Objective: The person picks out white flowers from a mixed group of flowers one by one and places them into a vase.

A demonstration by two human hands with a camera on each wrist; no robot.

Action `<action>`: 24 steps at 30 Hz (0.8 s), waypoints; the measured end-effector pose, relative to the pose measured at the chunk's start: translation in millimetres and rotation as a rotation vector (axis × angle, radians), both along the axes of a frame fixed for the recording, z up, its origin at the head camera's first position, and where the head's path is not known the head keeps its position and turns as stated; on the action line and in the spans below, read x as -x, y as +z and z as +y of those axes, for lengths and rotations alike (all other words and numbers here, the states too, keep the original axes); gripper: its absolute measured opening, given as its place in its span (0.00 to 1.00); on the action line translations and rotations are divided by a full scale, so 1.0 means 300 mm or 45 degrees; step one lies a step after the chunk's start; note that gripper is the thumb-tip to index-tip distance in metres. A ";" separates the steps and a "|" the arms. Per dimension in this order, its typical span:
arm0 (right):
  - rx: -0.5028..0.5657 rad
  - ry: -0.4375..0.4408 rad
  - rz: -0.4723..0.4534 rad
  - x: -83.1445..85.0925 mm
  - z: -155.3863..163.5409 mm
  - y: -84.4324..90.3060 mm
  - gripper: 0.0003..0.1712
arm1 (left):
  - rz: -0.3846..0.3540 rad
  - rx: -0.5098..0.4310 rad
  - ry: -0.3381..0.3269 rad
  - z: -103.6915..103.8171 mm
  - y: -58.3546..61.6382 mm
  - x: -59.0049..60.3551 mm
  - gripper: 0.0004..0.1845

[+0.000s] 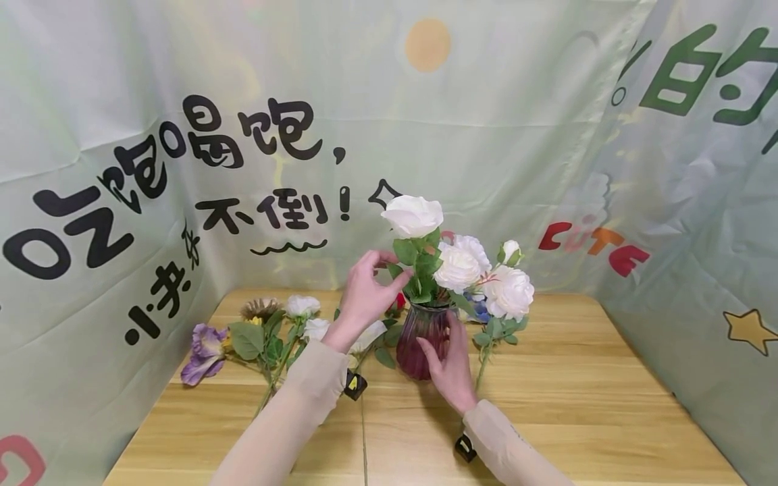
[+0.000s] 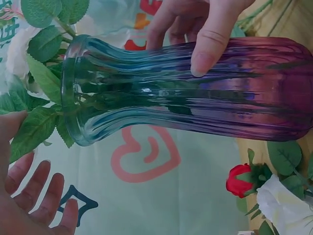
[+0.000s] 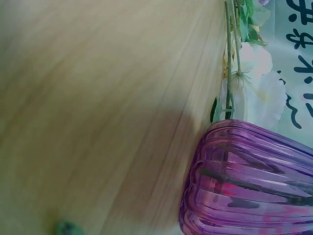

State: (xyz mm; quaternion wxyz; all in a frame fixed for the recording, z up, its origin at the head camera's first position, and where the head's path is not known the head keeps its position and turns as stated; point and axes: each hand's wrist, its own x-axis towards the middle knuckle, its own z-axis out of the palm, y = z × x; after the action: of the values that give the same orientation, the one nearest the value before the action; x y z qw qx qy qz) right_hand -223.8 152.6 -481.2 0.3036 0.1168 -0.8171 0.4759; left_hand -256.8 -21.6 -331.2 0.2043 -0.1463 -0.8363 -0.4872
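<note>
Right hand (image 1: 451, 364) grips vase (image 1: 424, 341); left hand (image 1: 365, 297), fingers relaxed (nothing held), beside white rose (image 1: 413, 216) stem.

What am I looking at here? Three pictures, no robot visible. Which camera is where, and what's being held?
No machine: a person works with two bare hands and wears three cameras. The wide picture comes from the head, looking down at a wooden table. The other two come from the wrists, so they look sideways and very close.

A ribbed purple glass vase stands on the table with white flowers in it. The right hand holds the vase by its body; its fingers show in the left wrist picture. The left hand is up at the leaves of the tallest flower; whether it grips them is unclear. Loose flowers lie on the table to the left, among them a purple one.
</note>
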 end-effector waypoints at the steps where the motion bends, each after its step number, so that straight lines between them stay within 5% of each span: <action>1: 0.001 0.000 -0.007 0.000 0.000 0.000 0.45 | -0.001 0.016 0.008 0.002 -0.001 0.000 0.21; 13: 0.002 0.013 -0.034 -0.001 0.004 0.000 0.45 | -0.044 0.066 0.078 0.012 -0.022 0.032 0.31; 24: -0.005 0.017 0.034 0.004 0.015 0.007 0.44 | -0.204 0.040 0.129 0.029 -0.025 0.095 0.31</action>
State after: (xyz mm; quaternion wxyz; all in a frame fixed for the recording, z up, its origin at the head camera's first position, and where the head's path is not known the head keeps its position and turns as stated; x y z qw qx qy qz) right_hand -225.1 157.1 -479.1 0.3109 0.1291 -0.8131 0.4748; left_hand -285.5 -13.1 -338.7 0.1589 -0.0676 -0.8638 -0.4733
